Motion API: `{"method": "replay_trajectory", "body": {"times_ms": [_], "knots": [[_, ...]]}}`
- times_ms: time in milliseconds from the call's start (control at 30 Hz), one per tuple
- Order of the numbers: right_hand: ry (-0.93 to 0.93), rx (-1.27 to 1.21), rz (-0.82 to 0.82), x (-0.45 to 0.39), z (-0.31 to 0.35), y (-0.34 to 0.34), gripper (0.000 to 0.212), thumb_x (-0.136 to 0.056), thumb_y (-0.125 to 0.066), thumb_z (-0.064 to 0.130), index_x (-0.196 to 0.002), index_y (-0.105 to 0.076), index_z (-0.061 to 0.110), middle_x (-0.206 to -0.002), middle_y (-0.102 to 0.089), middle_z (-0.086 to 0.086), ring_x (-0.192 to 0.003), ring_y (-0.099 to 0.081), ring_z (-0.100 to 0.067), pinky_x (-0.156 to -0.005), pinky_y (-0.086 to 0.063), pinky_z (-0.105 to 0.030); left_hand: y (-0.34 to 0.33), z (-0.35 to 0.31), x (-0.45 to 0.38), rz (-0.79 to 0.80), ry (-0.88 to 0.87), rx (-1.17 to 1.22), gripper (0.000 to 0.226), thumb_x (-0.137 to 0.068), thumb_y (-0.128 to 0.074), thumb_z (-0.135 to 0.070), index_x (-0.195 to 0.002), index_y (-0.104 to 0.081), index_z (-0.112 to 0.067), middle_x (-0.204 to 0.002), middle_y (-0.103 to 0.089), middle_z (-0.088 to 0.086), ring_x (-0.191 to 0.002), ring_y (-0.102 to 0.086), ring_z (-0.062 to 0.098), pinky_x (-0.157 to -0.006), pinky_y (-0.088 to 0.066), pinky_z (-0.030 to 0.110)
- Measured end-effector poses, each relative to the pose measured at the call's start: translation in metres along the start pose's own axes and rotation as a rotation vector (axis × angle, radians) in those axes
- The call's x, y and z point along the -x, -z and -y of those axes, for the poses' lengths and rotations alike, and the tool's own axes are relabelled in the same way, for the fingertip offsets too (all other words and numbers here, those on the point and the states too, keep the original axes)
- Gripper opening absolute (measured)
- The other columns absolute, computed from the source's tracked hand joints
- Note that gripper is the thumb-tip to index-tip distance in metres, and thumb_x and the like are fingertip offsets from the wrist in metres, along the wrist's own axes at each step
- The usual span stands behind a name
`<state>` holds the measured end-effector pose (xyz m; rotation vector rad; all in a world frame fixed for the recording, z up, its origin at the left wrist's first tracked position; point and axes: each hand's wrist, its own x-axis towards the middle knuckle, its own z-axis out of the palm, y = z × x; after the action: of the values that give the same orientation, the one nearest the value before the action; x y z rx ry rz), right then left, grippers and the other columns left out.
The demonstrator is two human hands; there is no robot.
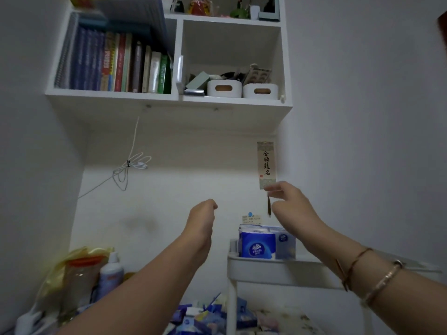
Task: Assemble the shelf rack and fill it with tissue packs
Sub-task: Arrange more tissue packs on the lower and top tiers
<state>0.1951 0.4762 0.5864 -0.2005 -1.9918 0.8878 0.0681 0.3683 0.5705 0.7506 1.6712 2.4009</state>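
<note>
Dim, soft indoor light; slight overall blur, wide-angle bending at edges.

rack – white | tissue packs – blue and white, fan logo | loose packs – blue, white | wall shelf – white | scroll – beige, black characters | bottle – white, lilac label | bag – yellow | bracelets – gold

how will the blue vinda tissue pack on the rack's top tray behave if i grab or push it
The tissue pack looks like soft plastic wrap over paper, so it is probably light and will dent under a squeeze. The glossy wrap may be slightly slippery. It stands upright in the top tray beside another pack, so a push would likely slide or tip it against that neighbour.
</note>
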Motion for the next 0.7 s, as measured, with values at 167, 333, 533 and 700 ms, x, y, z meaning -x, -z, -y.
{"method": "replay_trajectory", "body": {"times_ms": [167, 333, 533, 700], "knots": [[0.292, -0.052, 0.078, 0.037, 0.062, -0.054, 0.044, -0.086, -0.044, 0.000, -0.121, -0.055, 0.024, -0.127, -0.055, 0.010, -0.120, -0.047, -0.003, -0.079, -0.033, -0.008, 0.062, 0.007, 0.000, -0.085, -0.038, 0.046, 0.029, -0.098, -0.046, -0.019, -0.123, -0.055, -0.007, -0.132, -0.052, 0.005, -0.128, -0.046, 0.022, -0.094, -0.031, 0.034], [0.274, -0.012, 0.203, 0.067, 0.055, -0.133, 0.043, -0.088, -0.045, 0.002, -0.123, -0.052, 0.025, -0.134, -0.051, 0.009, -0.108, -0.051, -0.002, -0.064, -0.035, -0.001, 0.142, 0.048, -0.001, -0.225, -0.012, -0.053, 0.027, -0.098, -0.048, -0.020, -0.119, -0.057, -0.006, -0.130, -0.054, 0.007, -0.120, -0.050, 0.022, -0.089, -0.031, 0.031], [0.043, 0.000, 0.343, 0.089, -0.007, -0.225, 0.037, -0.091, -0.044, 0.004, -0.125, -0.048, 0.020, -0.122, -0.050, 0.004, -0.069, -0.053, -0.009, -0.049, -0.039, -0.013, 0.247, 0.126, 0.009, -0.399, -0.014, -0.381, 0.026, -0.099, -0.041, -0.013, -0.116, -0.060, -0.011, -0.117, -0.055, 0.007, -0.099, -0.052, 0.022, -0.083, -0.037, 0.029], [-0.170, 0.059, 0.444, 0.107, -0.077, -0.315, 0.034, -0.091, -0.050, 0.006, -0.123, -0.047, 0.017, -0.109, -0.054, -0.004, -0.083, -0.056, -0.019, -0.065, -0.045, -0.035, 0.312, 0.188, 0.011, -0.417, -0.025, -0.791, 0.037, -0.095, -0.048, -0.009, -0.131, -0.054, -0.013, -0.135, -0.054, 0.005, -0.113, -0.052, 0.020, -0.089, -0.041, 0.029]]}}
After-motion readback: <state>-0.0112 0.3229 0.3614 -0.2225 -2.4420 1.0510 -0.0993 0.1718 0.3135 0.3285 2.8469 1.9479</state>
